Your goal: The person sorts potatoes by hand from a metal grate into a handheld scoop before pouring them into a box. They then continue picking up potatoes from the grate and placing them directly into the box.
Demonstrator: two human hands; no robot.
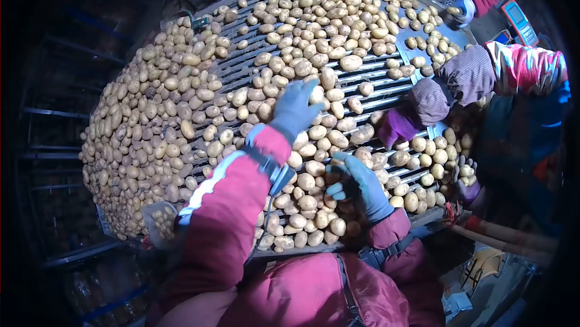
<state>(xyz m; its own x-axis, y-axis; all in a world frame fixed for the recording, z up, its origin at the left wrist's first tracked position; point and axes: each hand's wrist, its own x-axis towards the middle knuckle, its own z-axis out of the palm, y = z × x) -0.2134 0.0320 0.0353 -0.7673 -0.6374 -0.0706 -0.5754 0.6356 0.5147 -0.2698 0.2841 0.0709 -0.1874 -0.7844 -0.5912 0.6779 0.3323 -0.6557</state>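
Many pale potatoes (337,138) lie over a slatted metal rack (362,80). Over the middle of them reaches my left hand (295,107), in a grey-blue glove, its fingers apart and touching or just above potatoes near the fingertips. Closer to my body is my right hand (361,185), gloved in grey with teal fingertips. Its thumb and fingers are spread in a curve above the potatoes, and nothing can be made out between them.
A dense potato heap (145,128) fills the left side. On the right, a co-worker's purple glove (399,126) reaches over the rack, with another gloved hand (468,185) at the edge. A person's gloved hand (464,12) is at the top right, near a blue handheld device (519,22).
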